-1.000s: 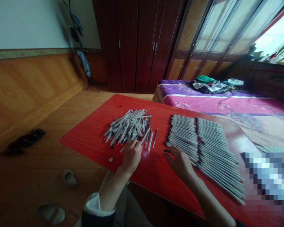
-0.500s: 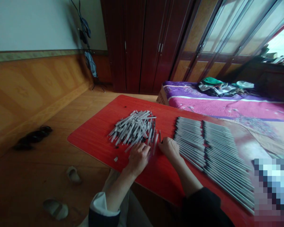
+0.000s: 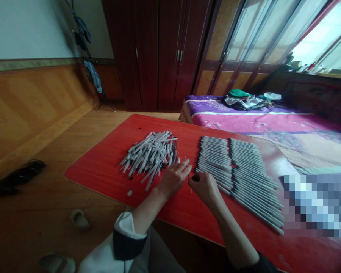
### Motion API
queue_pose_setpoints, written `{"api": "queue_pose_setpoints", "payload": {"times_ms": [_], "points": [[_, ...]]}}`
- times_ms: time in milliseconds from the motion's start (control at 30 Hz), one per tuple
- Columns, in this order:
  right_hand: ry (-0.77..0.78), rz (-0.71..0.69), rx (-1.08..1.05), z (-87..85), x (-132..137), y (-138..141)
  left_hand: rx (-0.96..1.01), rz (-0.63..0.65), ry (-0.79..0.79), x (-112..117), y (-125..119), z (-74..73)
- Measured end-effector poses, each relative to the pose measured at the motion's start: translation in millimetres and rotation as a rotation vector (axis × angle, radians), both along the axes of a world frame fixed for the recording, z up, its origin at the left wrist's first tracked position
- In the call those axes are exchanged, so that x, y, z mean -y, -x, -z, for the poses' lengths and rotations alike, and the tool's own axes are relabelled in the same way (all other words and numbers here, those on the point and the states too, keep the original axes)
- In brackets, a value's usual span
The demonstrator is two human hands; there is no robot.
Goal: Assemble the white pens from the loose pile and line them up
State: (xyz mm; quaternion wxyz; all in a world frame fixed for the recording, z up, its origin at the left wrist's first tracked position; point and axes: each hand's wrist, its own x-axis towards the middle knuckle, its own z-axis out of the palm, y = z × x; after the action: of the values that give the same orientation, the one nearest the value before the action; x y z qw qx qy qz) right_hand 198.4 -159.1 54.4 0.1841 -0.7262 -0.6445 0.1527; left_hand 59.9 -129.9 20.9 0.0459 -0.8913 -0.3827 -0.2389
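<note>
A loose heap of white pen barrels (image 3: 150, 155) lies on the red table (image 3: 102, 170). To its right, two neat rows of assembled pens (image 3: 238, 170) lie side by side. My left hand (image 3: 174, 177) sits just right of the heap, fingers curled around a white pen barrel. My right hand (image 3: 203, 185) is close beside it, pinching a thin dark refill whose tip points toward the left hand. The two hands nearly touch between the heap and the rows.
A bed with a pink and purple cover (image 3: 261, 125) stands behind the table. Dark wardrobe doors (image 3: 159, 53) fill the back wall. Slippers (image 3: 79, 218) and dark shoes (image 3: 17, 176) lie on the wooden floor at left. A blurred patch (image 3: 315, 204) covers the right table edge.
My right hand left the pen rows, went to the heap's edge and came back holding a thin refill. My left hand lifted a barrel from the heap toward it.
</note>
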Motion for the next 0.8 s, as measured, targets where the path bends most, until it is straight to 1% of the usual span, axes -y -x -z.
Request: {"api": "queue_pose_setpoints", "payload": {"times_ms": [67,100,167,200,233,267,333,400,467,500,600,633,700,800], "points": [[-0.042,0.008,-0.175,2.1,3.2,-3.7,-0.058,0.040,0.002,-5.5,-4.6,4.1],[-0.062,0.012,-0.316,4.0,3.3,-6.7,-0.066,0.040,0.000,-7.4,-5.7,6.1],[-0.123,0.008,-0.674,9.1,1.8,-13.3,-0.052,0.011,-0.003,-9.9,-5.9,8.4],[-0.161,-0.009,-0.847,11.9,0.5,-15.9,-0.030,-0.030,-0.014,-10.7,-5.6,8.4],[-0.199,-0.036,-0.976,14.5,-1.0,-17.5,-0.021,-0.056,-0.027,-11.3,-5.5,7.6],[-0.234,-0.071,-1.048,16.8,-2.7,-17.8,-0.024,-0.075,-0.040,-11.6,-5.8,6.1],[-0.299,-0.144,-1.041,19.1,-6.8,-15.1,-0.034,-0.090,-0.064,-11.7,-7.7,1.9],[-0.360,-0.163,-0.963,17.0,-13.1,-11.1,-0.011,-0.121,-0.083,-11.1,-11.0,-1.9],[-0.429,-0.104,-0.948,10.5,-22.9,-10.6,0.037,-0.208,-0.090,-10.2,-14.5,-2.9],[-0.463,-0.055,-0.983,6.5,-29.3,-12.4,0.049,-0.258,-0.085,-9.6,-16.0,-2.0],[-0.535,0.088,-1.204,-1.2,-51.6,-24.4,0.002,-0.360,-0.027,-7.8,-18.9,5.3],[-0.535,0.117,-1.293,-0.5,-58.5,-28.9,-0.026,-0.367,-0.001,-7.4,-19.2,8.4],[-0.512,0.146,-1.434,6.7,-69.3,-35.9,-0.049,-0.372,0.039,-7.4,-19.0,13.7],[-0.417,0.127,-1.534,24.7,-75.7,-39.2,-0.050,-0.359,0.084,-9.6,-17.0,16.9]]}}
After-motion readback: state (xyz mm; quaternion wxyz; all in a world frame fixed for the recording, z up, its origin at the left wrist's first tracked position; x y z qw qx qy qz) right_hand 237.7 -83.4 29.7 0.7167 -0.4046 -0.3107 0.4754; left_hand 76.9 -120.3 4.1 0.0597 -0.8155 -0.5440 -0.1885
